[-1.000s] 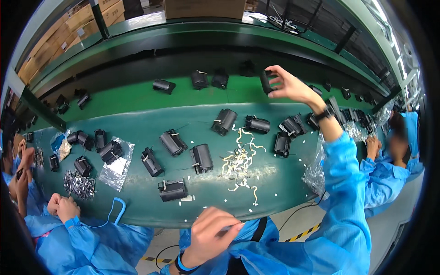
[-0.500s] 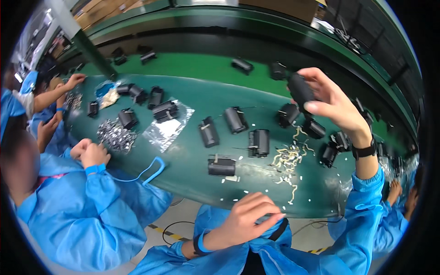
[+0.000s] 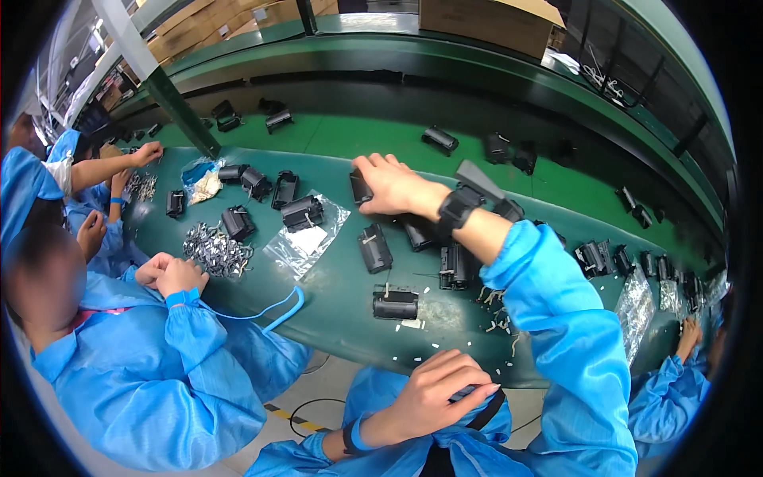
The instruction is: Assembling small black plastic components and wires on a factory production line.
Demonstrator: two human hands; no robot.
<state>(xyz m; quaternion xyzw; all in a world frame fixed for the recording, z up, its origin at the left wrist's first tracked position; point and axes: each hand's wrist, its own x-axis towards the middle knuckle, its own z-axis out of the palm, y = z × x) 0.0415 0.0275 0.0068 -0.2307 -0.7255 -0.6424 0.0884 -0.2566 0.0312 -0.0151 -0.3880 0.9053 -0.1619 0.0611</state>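
My right hand (image 3: pixel 395 188) reaches across the green table, fingers wrapped round a black plastic housing (image 3: pixel 361 188) near the far table edge. The hand covers much of that housing. Just below it lie another black housing (image 3: pixel 374 248) and one partly covered by my forearm (image 3: pixel 419 235). Closer to me are two more, a housing with a thin wire (image 3: pixel 454 267) and a cylindrical one (image 3: pixel 395 304). My left hand (image 3: pixel 437 393) hovers by my lap at the near table edge, holding nothing, its fingers loosely bent and the thumb apart.
A clear plastic bag (image 3: pixel 310 238) and a pile of small metal-looking parts (image 3: pixel 216 251) lie to the left. There a co-worker's hands (image 3: pixel 171 274) meet beside a blue coiled cord (image 3: pixel 286 310). Beyond the table runs a green conveyor belt (image 3: pixel 358 139) carrying black housings.
My right hand has swung left from the right side of the table and lowered the black housing toward the tabletop. My left hand has stayed almost still.
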